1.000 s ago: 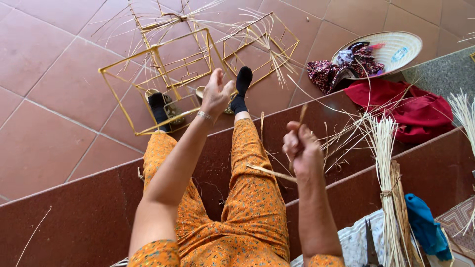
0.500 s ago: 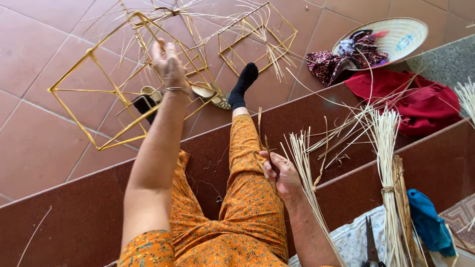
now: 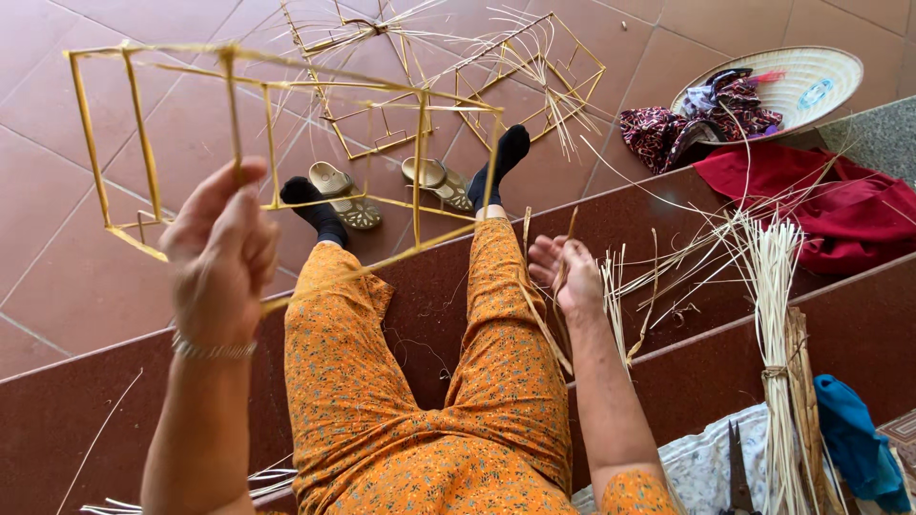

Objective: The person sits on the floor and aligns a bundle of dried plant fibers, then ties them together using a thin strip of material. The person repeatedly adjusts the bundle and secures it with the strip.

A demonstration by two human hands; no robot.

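My left hand (image 3: 224, 253) grips a strut of a large yellow bamboo-strip frame (image 3: 272, 91) and holds it lifted in front of me, above my orange-trousered legs (image 3: 420, 381). My right hand (image 3: 568, 272) is beside my right knee, fingers loosely apart, touching a thin bamboo strip (image 3: 539, 310) that lies along the leg. Loose pale bamboo strips (image 3: 668, 277) fan out on the step just right of that hand.
Two more bamboo frames (image 3: 372, 57) (image 3: 534, 76) lie on the red tile floor beyond a pair of sandals (image 3: 391, 186). A conical hat with cloth (image 3: 811, 81), red fabric (image 3: 840, 205), a tied strip bundle (image 3: 787, 381), scissors (image 3: 739, 467) and blue cloth (image 3: 854, 439) sit right.
My left hand has taken the frame off the floor and raised it toward me. My right hand dropped from chest height to beside my knee and opened.
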